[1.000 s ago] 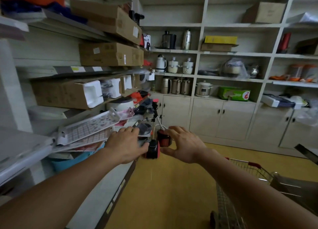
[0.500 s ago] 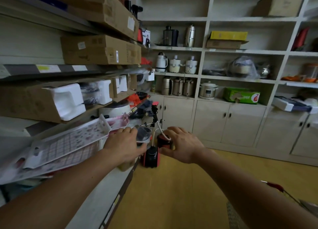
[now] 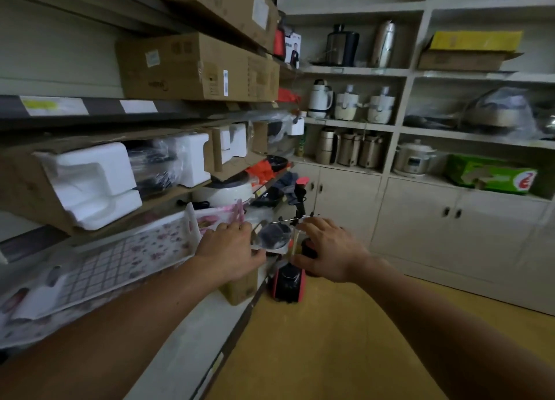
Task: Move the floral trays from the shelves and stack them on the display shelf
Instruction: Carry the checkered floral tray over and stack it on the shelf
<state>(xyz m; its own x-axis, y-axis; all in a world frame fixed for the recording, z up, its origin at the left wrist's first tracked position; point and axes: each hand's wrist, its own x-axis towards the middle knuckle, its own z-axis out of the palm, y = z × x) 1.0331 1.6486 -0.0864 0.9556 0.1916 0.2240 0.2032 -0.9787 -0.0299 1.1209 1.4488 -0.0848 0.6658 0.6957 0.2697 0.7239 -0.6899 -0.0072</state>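
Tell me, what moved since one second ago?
Both hands slid forward along the shelf. The left hand now lies over the near end of the white rectangular plastic tray with pink flowers; the right hand now hovers open by the small red-and-black appliance. The shopping cart went out of view. The trays stayed put.

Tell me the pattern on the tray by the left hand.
White tray with pink flowers over a grid; head view.

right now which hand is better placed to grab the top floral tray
Left. The left hand rests at the near end of the floral tray on the left-side shelf. The right hand hovers off the shelf edge, near the red-and-black appliance.
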